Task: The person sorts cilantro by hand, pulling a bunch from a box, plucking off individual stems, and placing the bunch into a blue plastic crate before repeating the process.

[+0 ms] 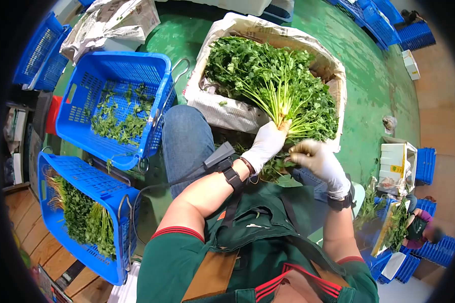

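My left hand (pixel 267 145), in a white glove, is closed around the pale stem ends of a bunch of leafy herbs (pixel 278 98), which looks like Chinese celery or coriander. Its leaves fan out over the paper-lined box (pixel 227 112) in front of me, where more of the same greens lie. Just right of the stem ends is my right hand (pixel 318 161), also gloved and slightly blurred. Its fingers are curled toward the thumb; whatever they may pinch is too small to make out. Loose trimmings (pixel 273 169) lie below both hands.
At my left a blue basket (pixel 159 63) holds scattered leaves, and a lower blue basket (pixel 86 177) holds bundled greens. A paper-covered box (pixel 111 43) stands at the upper left. To the right, a person (pixel 419 227) works by greens, near a white foam box (pixel 392 161) and blue crates.
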### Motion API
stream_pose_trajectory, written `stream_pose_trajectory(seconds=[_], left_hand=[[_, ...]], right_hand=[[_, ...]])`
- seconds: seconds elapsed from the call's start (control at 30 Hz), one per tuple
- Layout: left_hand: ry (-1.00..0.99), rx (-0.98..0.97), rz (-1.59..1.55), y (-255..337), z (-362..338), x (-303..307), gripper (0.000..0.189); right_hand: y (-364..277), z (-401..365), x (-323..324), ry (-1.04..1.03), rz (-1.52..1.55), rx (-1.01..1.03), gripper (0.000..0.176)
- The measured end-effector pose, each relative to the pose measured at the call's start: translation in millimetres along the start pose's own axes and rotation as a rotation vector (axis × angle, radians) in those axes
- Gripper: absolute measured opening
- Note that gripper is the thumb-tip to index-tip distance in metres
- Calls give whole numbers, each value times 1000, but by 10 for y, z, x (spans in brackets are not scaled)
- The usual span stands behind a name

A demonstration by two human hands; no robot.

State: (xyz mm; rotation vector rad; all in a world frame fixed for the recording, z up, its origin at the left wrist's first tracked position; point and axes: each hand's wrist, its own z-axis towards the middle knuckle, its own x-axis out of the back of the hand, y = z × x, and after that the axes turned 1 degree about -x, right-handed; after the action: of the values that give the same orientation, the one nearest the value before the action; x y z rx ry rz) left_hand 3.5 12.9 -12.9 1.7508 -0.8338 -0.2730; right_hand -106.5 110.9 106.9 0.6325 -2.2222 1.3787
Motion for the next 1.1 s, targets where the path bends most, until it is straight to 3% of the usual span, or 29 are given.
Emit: stream_pose_trajectory(seconds=[0.03, 0.1, 0.13, 0.17, 0.23, 0.3, 0.4, 0.63, 0.77, 0.83, 0.9, 0.93, 0.97, 1.03, 1.1], left_hand=[[-2, -4, 7, -71, 16, -72, 36], [118, -331, -432, -509, 190, -447, 40], [233, -561, 369, -917, 387, -721, 33], [235, -668, -54, -695, 195, -598, 32], [168, -203, 242, 9, -217, -122, 31], [202, -184, 163, -52, -124, -168, 28], [156, -101, 210, -57, -149, -195, 25], [141, -169, 234, -134, -137, -238, 34], [104, -132, 333, 35, -228, -128, 35], [74, -112, 365, 27, -230, -126, 33], [-126, -419, 735, -119, -123, -198, 27], [131, -560, 703, -312, -102, -348, 21], [131, -563, 703, -340, -85, -381, 21], [72, -410, 390, -367, -63, -380, 23], [65, -412, 433, -361, -58, -338, 23]], right_hand=[[-414, 8, 19, 88, 106, -76, 19], [-390, 297, -108, 403, -191, 540, 23], [-476, 369, -161, 430, -341, 513, 26], [-539, 429, -183, 453, -491, 482, 29], [-271, 652, -192, 545, -477, 240, 34], [-65, 779, -169, 616, -339, 105, 32], [27, 814, -225, 615, -303, 100, 30], [-78, 876, -271, 616, -419, 33, 33], [-110, 876, -305, 764, -282, 176, 29], [-220, 857, -336, 791, -300, 405, 20], [-378, 849, -381, 629, -677, 324, 13], [-349, 908, -415, 641, -787, 412, 8], [-266, 994, -436, 643, -788, 412, 8], [-168, 1144, -482, 559, -996, 279, 6], [-149, 1181, -489, 571, -978, 304, 5]])
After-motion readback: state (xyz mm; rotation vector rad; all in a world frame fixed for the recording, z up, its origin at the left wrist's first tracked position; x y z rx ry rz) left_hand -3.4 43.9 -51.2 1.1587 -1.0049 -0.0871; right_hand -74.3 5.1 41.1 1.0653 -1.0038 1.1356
